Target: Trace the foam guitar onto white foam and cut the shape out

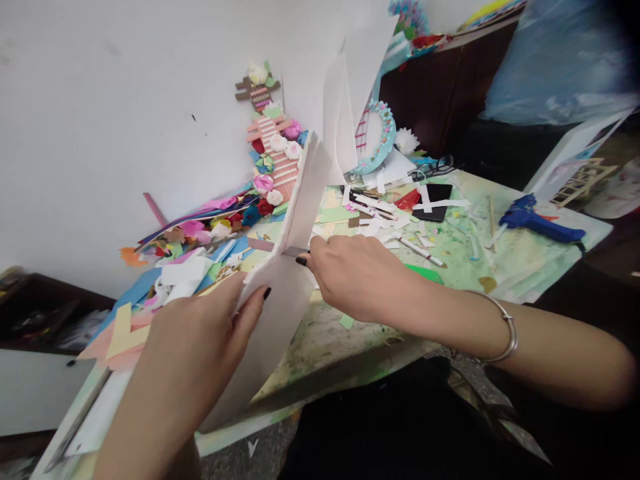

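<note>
My left hand (200,347) grips the near edge of a white foam sheet (280,300) that stands tilted over the table, thumb on its front face. My right hand (355,273) is closed on a small blade or scissors (296,252), whose metal tip sits in a cut in the sheet. Above the cut the sheet splits into an upright strip (307,193). A silver bangle (505,327) is on my right wrist.
A paint-stained table (465,253) carries paper scraps, paper flowers (270,180) and a ladder-like craft against the white wall, a round blue frame (375,137), glasses (433,167), a blue glue gun (537,223) and a metal ruler (80,417) at the left.
</note>
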The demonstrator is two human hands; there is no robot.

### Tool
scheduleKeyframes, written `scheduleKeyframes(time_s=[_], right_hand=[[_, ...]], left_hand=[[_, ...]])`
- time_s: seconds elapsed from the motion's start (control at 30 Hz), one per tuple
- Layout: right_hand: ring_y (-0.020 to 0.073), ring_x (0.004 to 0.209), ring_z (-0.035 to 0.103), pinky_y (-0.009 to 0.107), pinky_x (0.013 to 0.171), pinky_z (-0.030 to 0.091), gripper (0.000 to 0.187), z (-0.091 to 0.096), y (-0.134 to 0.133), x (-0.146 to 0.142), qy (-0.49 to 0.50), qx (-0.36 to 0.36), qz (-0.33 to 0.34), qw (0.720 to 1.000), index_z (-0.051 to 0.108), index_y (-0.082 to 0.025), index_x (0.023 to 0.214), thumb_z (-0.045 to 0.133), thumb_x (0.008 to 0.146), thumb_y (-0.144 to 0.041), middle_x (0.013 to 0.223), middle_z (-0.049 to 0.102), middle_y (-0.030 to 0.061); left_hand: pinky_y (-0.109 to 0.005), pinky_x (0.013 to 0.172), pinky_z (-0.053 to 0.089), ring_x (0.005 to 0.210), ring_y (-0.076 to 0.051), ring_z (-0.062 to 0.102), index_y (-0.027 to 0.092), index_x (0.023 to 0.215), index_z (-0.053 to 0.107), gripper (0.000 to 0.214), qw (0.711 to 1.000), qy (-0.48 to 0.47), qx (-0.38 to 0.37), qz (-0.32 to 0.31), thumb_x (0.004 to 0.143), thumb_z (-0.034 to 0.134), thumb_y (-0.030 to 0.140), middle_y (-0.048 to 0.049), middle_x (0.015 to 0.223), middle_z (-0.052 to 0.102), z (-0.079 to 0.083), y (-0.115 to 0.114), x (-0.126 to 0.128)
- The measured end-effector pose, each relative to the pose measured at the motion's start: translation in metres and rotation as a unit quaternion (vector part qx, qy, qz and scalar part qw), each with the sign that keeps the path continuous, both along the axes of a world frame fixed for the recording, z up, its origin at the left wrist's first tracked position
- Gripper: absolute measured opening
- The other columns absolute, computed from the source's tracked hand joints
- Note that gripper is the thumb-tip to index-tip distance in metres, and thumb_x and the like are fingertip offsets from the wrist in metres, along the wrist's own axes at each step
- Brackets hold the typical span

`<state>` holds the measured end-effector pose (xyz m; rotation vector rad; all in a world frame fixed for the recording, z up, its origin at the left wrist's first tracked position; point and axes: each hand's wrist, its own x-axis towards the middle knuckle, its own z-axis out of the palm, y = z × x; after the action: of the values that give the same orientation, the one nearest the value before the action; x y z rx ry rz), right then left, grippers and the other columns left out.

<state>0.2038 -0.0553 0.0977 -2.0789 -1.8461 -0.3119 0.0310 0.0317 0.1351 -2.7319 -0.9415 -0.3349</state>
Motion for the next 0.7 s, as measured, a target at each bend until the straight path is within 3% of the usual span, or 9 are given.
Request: scheduleKeyframes(time_s=[0.17,0.3,0.5,0.63,0.7], right_hand=[[0.0227,0.059,0.059,0.03,0.047,0.018,0.028,0.002,-0.004,0.002,0.033,-0.027,0.009,0.999,0.053,-0.017,0.08,0.03,0.094,-0.025,0.069,0.062,0.0082],[0.0239,0.06,0.06,0.031,0.048,0.019,0.027,0.004,-0.009,-0.001,0.043,-0.058,-0.011,0.997,0.052,-0.017,0.086,0.029,0.096,-0.028,0.071,0.062,0.0074],[0.0254,0.058,0.061,0.03,0.047,0.016,0.027,0.011,-0.015,-0.007,0.002,-0.084,-0.059,0.995,0.05,-0.018,0.087,0.028,0.097,-0.031,0.07,0.061,0.0086],[0.0241,0.059,0.058,0.03,0.049,0.018,0.027,0.012,-0.025,-0.007,0.011,-0.112,-0.08,0.99,0.047,-0.019,0.085,0.026,0.097,-0.031,0.073,0.061,0.0087],[0.0217,0.059,0.055,0.03,0.051,0.022,0.026,0.012,-0.029,-0.002,0.049,-0.096,-0.077,0.991,0.045,-0.02,0.083,0.026,0.097,-0.031,0.072,0.059,0.0069]], left_hand=[[-0.027,0.051,0.02,0.042,-0.015,0.037,0.022,0.062,0.038,0.032,0.999,-0.02,-0.012,0.042,0.082,0.033,0.046,0.0006,0.046,0.039,0.0,0.004,-0.002],[-0.026,0.051,0.023,0.044,-0.015,0.04,0.021,0.063,0.042,0.03,0.998,-0.038,-0.039,0.024,0.084,0.037,0.043,0.0005,0.049,0.046,-0.003,0.006,-0.003],[-0.026,0.053,0.019,0.046,-0.015,0.038,0.021,0.064,0.042,0.027,0.996,-0.084,-0.006,0.003,0.086,0.041,0.038,0.0011,0.049,0.042,-0.011,0.012,0.001],[-0.027,0.053,0.015,0.042,-0.013,0.028,0.021,0.063,0.039,0.026,0.975,-0.2,0.056,0.085,0.083,0.045,0.037,0.0034,0.046,0.031,-0.007,0.031,-0.005],[-0.026,0.052,0.018,0.042,-0.012,0.028,0.021,0.061,0.042,0.028,0.956,-0.277,0.045,0.081,0.081,0.049,0.039,0.0042,0.045,0.032,-0.005,0.04,-0.009]])
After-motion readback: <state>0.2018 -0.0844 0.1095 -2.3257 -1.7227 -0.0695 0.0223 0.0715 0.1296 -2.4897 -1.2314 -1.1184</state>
